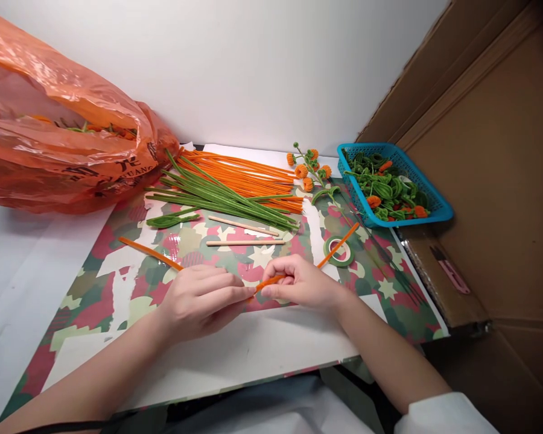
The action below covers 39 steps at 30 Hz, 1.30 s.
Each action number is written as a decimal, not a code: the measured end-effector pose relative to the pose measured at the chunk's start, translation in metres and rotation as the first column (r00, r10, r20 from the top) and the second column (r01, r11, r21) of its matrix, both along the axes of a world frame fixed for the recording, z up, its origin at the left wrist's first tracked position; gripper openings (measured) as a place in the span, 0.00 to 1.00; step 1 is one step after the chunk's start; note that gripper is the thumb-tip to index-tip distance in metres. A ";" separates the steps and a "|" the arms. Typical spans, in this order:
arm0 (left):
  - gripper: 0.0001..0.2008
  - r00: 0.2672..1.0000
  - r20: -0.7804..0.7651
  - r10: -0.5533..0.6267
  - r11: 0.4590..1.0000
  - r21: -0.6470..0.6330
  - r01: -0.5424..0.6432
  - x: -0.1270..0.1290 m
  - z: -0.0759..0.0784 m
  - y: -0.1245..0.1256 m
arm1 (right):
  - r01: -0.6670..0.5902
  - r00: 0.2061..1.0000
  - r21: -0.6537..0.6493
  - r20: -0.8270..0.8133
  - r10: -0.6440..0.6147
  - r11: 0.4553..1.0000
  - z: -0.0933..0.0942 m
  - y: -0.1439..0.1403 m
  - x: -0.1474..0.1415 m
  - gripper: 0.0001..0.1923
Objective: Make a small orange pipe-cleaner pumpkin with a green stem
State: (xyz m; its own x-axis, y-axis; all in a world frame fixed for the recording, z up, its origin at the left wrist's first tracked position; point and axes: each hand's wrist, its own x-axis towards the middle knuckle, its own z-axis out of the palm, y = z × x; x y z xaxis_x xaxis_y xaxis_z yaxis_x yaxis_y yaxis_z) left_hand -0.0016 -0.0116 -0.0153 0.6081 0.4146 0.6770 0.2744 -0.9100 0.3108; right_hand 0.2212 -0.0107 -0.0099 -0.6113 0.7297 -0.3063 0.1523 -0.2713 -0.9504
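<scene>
Left hand (208, 295) and right hand (301, 284) pinch orange stem (271, 281) – runs between grips, ends poking out past both – probably light, soft, easily bent, best held lightly near mid-length.

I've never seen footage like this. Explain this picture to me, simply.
There's no machine: a person works with bare hands, and the one picture comes from a camera on their head, looking forward and down. The left hand and right hand pinch orange pipe cleaner; whether it's one piece or more is hidden. On the patterned table covering lie green pipe cleaners, two wooden sticks and green tape. A blue basket sits right, an orange plastic bag left.
</scene>
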 end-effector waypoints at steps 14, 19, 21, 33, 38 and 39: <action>0.17 0.982 0.049 0.181 -0.073 -0.995 0.064 0.001 0.011 0.008 | -0.070 0.961 0.996 0.083 -0.264 0.058 -0.026 0.002 -0.004 0.14; 0.09 0.948 0.005 0.318 0.404 -0.905 -0.131 0.003 0.004 0.001 | 0.082 0.964 0.889 0.043 -0.261 0.450 -0.019 0.000 -0.007 0.12; 0.04 0.943 0.054 0.328 0.792 -0.560 -0.243 0.003 -0.001 -0.001 | 0.156 0.967 0.704 0.035 -0.254 0.692 -0.015 -0.001 -0.008 0.09; 0.08 0.953 -0.078 0.294 0.932 0.245 -0.267 -0.004 -0.002 0.002 | 0.164 0.986 0.192 -0.012 -0.165 0.968 -0.006 -0.002 -0.005 0.12; 0.06 0.936 -0.191 0.294 0.951 0.154 -0.268 -0.004 -0.001 0.002 | 0.167 0.984 0.373 -0.002 -0.180 0.913 -0.006 -0.002 -0.006 0.09; 0.06 0.940 -0.207 0.270 0.963 0.074 -0.260 -0.004 0.000 0.002 | 0.163 0.982 0.452 0.010 -0.187 0.877 -0.006 -0.001 -0.006 0.08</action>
State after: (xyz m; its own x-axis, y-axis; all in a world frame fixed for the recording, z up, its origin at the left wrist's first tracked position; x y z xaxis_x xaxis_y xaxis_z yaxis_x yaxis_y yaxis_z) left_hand -0.0058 -0.0096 -0.0157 0.6122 0.5527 0.5654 0.5628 -0.8069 0.1793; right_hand 0.2155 -0.0117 -0.0161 -0.4532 0.8899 0.0506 0.1943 0.1540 -0.9688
